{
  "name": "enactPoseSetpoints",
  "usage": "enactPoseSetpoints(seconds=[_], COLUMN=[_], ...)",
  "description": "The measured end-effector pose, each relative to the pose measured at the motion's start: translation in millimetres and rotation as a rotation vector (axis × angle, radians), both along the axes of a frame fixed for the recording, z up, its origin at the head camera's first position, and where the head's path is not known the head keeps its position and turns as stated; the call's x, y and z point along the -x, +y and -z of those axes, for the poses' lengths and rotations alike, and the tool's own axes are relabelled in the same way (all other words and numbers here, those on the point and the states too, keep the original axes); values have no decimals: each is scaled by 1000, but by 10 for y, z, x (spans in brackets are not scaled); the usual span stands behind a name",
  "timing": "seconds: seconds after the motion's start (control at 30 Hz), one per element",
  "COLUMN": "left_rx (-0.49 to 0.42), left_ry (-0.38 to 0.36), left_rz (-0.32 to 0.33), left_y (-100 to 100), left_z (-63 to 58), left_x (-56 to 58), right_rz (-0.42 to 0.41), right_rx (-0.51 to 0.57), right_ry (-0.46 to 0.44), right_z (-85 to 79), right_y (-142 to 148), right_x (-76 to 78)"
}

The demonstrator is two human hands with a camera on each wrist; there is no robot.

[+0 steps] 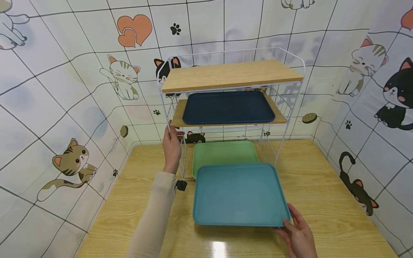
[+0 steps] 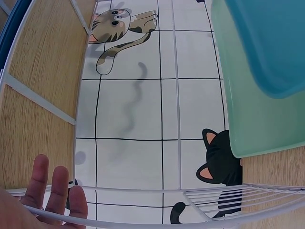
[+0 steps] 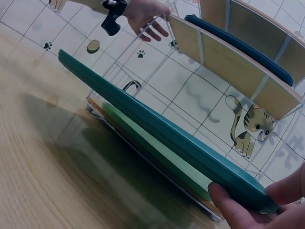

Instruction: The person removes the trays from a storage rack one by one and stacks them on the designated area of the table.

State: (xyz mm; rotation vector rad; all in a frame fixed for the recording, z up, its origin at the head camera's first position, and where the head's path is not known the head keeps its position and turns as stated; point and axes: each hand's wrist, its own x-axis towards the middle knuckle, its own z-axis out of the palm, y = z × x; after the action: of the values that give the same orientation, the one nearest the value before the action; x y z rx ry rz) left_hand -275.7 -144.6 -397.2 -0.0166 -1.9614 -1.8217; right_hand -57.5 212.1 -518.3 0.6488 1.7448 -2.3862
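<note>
– Hands first! Right hand point(image 1: 298, 233) pinches the near right corner of the blue tray point(image 1: 240, 195), thumb over the rim, fingers underneath. Left hand point(image 1: 172, 148) is up at the left front post of the rack point(image 1: 232, 77), fingers fairly straight and a little apart against the wire. Is it bearing any weight there?

– Can't tell from these views. Look at that tray, though: up off the table point(image 1: 326, 200), on the near side of the rack, its far edge overlapping the green tray point(image 1: 226, 152) on the lowest shelf. Touching it or not, I can't say.

– How's it going to handle?

– Light and stiff, I'd judge, probably moulded plastic. It shows no sag, even from one corner. Not fragile by the look of it, but that smooth face could slip, and a single-corner hold invites a twist.

– So where's the better grip?

– Along the raised rim, middle of the right side or the near edge, fingers well under, thumb on top. Two hands on opposite sides would level it best.

– And what a tidy piece: plain teal-blue, flat, rectangular, rounded corners, low lip all round, outer side darker in the right wrist view.

– Farther out, a navy tray point(image 1: 229, 107) lies on the middle shelf, and cats dot the tiled-pattern wall point(image 1: 209, 21) behind.
</note>
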Motion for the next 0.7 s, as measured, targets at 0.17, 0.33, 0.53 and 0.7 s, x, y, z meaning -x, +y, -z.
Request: enactPoseSetpoints(seconds=[0.17,0.33,0.53,0.7], left_rx=[1,-7,-17,-6], left_ry=[-18,17,41,34], left_rz=[2,-21,-32,-23], left_y=[4,8,16,12], left_z=[-24,3,5,5], left_x=[-17,10,17,6], right_rz=[4,4,1,-5], right_rx=[-2,-4,3,35], right_ry=[-33,-40,-39,-38], right_z=[47,104,166,216], right_y=[2,-7,-15,-1], right_x=[-10,-26,-44,-58])
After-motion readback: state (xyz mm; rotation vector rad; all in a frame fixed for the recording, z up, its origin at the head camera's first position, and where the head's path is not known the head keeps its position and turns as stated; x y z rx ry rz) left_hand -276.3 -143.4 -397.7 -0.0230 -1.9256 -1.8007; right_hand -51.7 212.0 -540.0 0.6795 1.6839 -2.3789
